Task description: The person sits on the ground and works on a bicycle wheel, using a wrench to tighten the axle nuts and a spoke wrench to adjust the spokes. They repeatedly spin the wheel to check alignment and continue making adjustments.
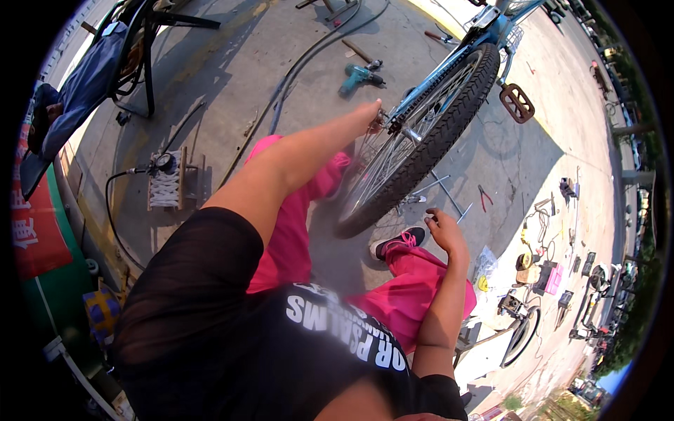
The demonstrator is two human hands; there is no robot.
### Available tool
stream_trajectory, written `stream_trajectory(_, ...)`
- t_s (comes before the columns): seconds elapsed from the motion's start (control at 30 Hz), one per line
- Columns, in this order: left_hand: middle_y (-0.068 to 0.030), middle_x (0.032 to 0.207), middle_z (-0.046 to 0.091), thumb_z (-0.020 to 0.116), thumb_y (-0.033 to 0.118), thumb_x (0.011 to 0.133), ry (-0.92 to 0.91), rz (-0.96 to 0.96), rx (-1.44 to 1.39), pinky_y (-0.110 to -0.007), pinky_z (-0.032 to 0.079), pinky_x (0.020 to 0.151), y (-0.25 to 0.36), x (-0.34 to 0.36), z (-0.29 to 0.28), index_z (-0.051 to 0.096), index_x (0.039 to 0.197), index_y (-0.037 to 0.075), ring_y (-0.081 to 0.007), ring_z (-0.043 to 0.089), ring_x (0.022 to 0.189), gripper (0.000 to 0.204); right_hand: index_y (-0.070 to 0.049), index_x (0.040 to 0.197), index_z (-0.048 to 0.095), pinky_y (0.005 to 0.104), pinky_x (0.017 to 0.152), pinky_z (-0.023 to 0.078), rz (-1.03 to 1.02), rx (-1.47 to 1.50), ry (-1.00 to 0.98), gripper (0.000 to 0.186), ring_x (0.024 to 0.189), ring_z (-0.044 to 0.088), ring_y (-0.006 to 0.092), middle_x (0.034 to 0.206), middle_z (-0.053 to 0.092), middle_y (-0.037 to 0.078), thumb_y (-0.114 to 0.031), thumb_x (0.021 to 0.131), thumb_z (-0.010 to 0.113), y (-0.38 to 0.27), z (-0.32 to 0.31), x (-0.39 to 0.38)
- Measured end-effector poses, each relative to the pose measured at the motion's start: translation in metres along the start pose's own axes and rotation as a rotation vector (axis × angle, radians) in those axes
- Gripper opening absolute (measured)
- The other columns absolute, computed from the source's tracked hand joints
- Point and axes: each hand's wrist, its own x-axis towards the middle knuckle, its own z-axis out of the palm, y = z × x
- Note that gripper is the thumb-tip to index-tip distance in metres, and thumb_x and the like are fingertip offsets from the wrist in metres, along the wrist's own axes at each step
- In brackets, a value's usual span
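Black shirt [267, 358] — left fingers [374, 116] partly hidden by wheel [433, 151]

rough matt rubber tire [444, 133], smooth glossy metal frame [428, 83]

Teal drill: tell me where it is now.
In the head view, the teal drill lies on the concrete near top centre, beyond the left hand, beside a wooden-handled tool and left of the blue bicycle.

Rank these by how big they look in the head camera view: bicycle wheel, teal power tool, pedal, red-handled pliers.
1. Bicycle wheel, by far the largest.
2. Teal power tool and pedal: too alike to rank.
3. Red-handled pliers, smallest.
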Motion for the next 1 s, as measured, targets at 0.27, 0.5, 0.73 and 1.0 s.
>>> stream_trajectory(0.27, -0.0076, 0.083, 0.060, 0.044, 0.047, 0.093, -0.291, 0.026, -0.048, -0.039, 0.048, 0.068, 0.004, -0.011, -0.027, 0.056, 0.102, 0.009, -0.0187, 0.056, 0.069, 0.040, 0.000, 0.113, 0.057, 0.0409, 0.081, 0.046, -0.024, 0.013, 0.006, 0.034, 0.091, 0.061, 0.0369, 0.094, 0.064, 0.023, -0.020, 0.086, 0.054, 0.000, -0.002, 0.003)
stream_trajectory(0.5, -0.0067, 0.089, 0.060, 0.061, 0.032, 0.088, -0.359, 0.174, 0.018, -0.034, 0.049, 0.071, 0.016, -0.057, -0.031, 0.054, 0.104, 0.005, -0.0165, 0.058, 0.076, 0.032, -0.001, 0.113, 0.057, 0.0417, 0.079, 0.046, -0.015, 0.006, 0.006, 0.032, 0.090, 0.061, 0.0375, 0.093, 0.064, 0.023, -0.020, 0.086, 0.054, -0.019, -0.006, 0.010)
stream_trajectory(0.73, -0.0088, 0.085, 0.062, 0.069, 0.012, 0.082, -0.208, 0.234, 0.069, -0.027, 0.054, 0.064, 0.005, -0.055, -0.023, 0.058, 0.096, -0.002, -0.0162, 0.062, 0.070, 0.023, -0.004, 0.112, 0.056, 0.0417, 0.078, 0.046, -0.025, -0.030, -0.012, 0.031, 0.090, 0.061, 0.0369, 0.095, 0.063, 0.022, -0.020, 0.085, 0.057, -0.018, 0.001, 0.018)
stream_trajectory(1.0, -0.0081, 0.080, 0.063, 0.068, 0.012, 0.082, -0.184, 0.329, 0.198, -0.027, 0.054, 0.061, -0.001, -0.047, -0.024, 0.061, 0.092, -0.002, -0.0152, 0.063, 0.067, 0.019, -0.004, 0.111, 0.057, 0.0417, 0.078, 0.047, -0.025, -0.024, -0.016, 0.030, 0.089, 0.061, 0.0371, 0.093, 0.064, 0.021, -0.020, 0.085, 0.058, -0.020, 0.010, 0.022)
